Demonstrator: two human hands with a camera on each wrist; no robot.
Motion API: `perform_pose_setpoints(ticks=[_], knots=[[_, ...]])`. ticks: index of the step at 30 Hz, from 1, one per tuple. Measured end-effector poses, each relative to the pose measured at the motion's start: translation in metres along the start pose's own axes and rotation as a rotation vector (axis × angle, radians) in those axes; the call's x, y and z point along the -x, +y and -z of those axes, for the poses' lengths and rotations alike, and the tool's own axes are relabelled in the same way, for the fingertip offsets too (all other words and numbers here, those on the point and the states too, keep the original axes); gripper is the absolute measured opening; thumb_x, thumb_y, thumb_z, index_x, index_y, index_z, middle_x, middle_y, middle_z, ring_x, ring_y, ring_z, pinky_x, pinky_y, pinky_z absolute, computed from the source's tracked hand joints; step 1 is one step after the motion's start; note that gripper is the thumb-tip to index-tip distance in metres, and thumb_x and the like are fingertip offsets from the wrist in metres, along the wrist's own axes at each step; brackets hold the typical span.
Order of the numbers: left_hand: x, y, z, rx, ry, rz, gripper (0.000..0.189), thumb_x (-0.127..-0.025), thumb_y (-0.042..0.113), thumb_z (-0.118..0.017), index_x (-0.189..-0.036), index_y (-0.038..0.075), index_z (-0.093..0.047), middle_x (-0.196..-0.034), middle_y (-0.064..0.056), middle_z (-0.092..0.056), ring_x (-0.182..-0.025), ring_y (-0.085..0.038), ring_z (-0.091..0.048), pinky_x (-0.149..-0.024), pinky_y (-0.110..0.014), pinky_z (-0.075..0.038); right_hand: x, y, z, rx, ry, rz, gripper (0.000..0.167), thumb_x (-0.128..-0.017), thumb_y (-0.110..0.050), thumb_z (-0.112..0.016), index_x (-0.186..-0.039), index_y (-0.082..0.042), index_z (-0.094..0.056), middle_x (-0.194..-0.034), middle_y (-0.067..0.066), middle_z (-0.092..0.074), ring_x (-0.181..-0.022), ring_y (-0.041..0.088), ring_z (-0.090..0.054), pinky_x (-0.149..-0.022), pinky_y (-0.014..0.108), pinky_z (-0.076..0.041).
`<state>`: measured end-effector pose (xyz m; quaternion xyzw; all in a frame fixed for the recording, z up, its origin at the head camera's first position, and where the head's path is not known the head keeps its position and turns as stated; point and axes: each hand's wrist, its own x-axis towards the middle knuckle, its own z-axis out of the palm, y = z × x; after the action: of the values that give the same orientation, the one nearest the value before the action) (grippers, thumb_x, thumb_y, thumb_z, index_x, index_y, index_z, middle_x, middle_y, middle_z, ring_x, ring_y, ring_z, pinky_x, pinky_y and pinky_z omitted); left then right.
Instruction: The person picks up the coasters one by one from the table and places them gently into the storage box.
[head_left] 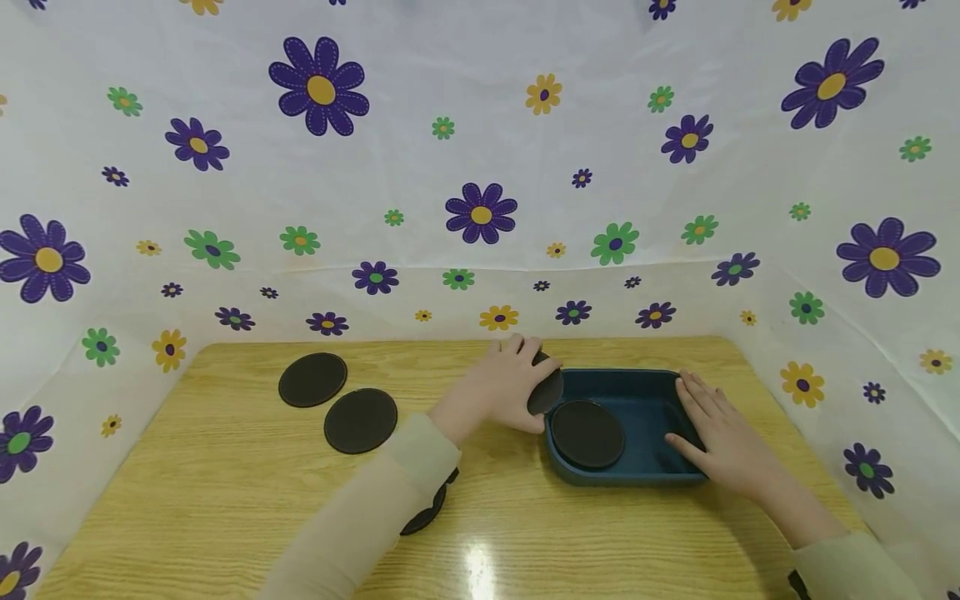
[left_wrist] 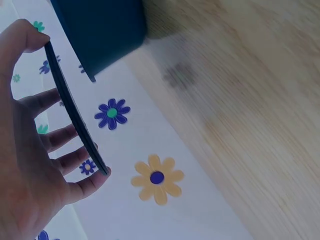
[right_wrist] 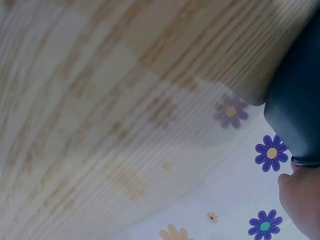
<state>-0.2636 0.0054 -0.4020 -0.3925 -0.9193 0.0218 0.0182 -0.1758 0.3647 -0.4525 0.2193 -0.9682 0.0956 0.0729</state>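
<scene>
My left hand (head_left: 510, 383) holds a thin black round coaster (head_left: 547, 385) by its edges, thumb on one side and fingertips on the other. The coaster (left_wrist: 75, 112) is tilted edge-on in the left wrist view, beside the dark blue rectangular bin (left_wrist: 102, 35). Inside the bin (head_left: 626, 480), another black coaster (head_left: 588, 434) lies at the left end. At the bin's right end rests my right hand (head_left: 723, 442), fingers straight along the rim and thumb reaching over the inside. Only part of this hand (right_wrist: 302, 200) shows in the right wrist view.
Two black coasters, one farther back (head_left: 312, 380) and one nearer (head_left: 361, 421), lie on the left of the wooden table (head_left: 225, 492). Another dark round piece (head_left: 426, 512) is partly hidden under my left forearm. White flowered cloth (head_left: 480, 150) surrounds the table's back and sides.
</scene>
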Motion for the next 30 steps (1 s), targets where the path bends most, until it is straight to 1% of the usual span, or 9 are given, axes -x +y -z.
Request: perform_pose_setpoints(ticks=[6,11,14,19,23,26,30], knots=[[-0.009,0.017,0.001,-0.032,0.000,-0.032,0.083,-0.085,0.061,-0.070,-0.159,0.032,-0.046,-0.154,-0.008,-0.047,-0.137,-0.030,-0.045,-0.103,-0.048,-0.048,0.001,0.001,-0.001,0.008,0.009,0.008,0.086,-0.107,-0.040,-0.059,-0.165,0.010,-0.020,-0.172,0.032,-0.021,-0.168,0.033,-0.003,-0.129,0.025,0.018],[-0.016,0.030,0.002,-0.069,0.001,-0.059,0.082,-0.086,0.064,-0.068,-0.158,0.032,-0.046,-0.151,-0.007,-0.049,-0.132,-0.026,-0.047,-0.100,-0.044,-0.048,0.001,0.002,-0.002,0.024,0.018,0.014,0.086,-0.108,-0.041,-0.059,-0.165,0.009,-0.020,-0.172,0.032,-0.022,-0.168,0.029,-0.001,-0.128,0.023,0.018],[-0.020,0.038,0.001,-0.090,0.008,-0.074,0.083,-0.086,0.066,-0.068,-0.159,0.034,-0.046,-0.150,-0.006,-0.049,-0.129,-0.024,-0.049,-0.098,-0.042,-0.048,0.001,0.001,-0.002,0.027,0.016,0.010,0.086,-0.107,-0.041,-0.059,-0.165,0.009,-0.020,-0.172,0.032,-0.022,-0.168,0.030,-0.002,-0.128,0.024,0.018],[-0.026,0.050,0.000,-0.114,0.003,-0.088,0.083,-0.087,0.067,-0.065,-0.161,0.036,-0.044,-0.152,-0.004,-0.049,-0.131,-0.023,-0.049,-0.102,-0.042,-0.047,0.000,0.000,0.000,0.015,0.006,-0.006,0.086,-0.107,-0.041,-0.059,-0.165,0.009,-0.020,-0.172,0.031,-0.021,-0.167,0.035,-0.006,-0.130,0.027,0.017],[-0.031,0.057,-0.002,-0.137,-0.001,-0.103,0.085,-0.087,0.070,-0.063,-0.162,0.037,-0.041,-0.154,-0.003,-0.048,-0.136,-0.023,-0.049,-0.108,-0.043,-0.046,0.000,-0.002,0.001,0.006,0.004,-0.008,0.085,-0.107,-0.040,-0.059,-0.165,0.009,-0.021,-0.172,0.032,-0.022,-0.167,0.037,-0.009,-0.131,0.030,0.015],[-0.034,0.062,-0.005,-0.146,-0.004,-0.116,0.086,-0.087,0.071,-0.063,-0.163,0.037,-0.040,-0.157,-0.003,-0.047,-0.140,-0.024,-0.048,-0.112,-0.046,-0.046,0.000,-0.002,0.001,0.011,0.007,-0.003,0.085,-0.107,-0.040,-0.059,-0.165,0.010,-0.022,-0.172,0.032,-0.022,-0.167,0.037,-0.008,-0.132,0.031,0.014],[-0.038,0.067,-0.009,-0.152,-0.007,-0.128,0.087,-0.087,0.073,-0.063,-0.163,0.038,-0.040,-0.159,-0.003,-0.046,-0.142,-0.024,-0.048,-0.115,-0.047,-0.046,0.000,-0.001,0.000,0.013,0.005,-0.003,0.085,-0.108,-0.041,-0.059,-0.165,0.009,-0.022,-0.172,0.032,-0.022,-0.167,0.036,-0.007,-0.132,0.031,0.014]])
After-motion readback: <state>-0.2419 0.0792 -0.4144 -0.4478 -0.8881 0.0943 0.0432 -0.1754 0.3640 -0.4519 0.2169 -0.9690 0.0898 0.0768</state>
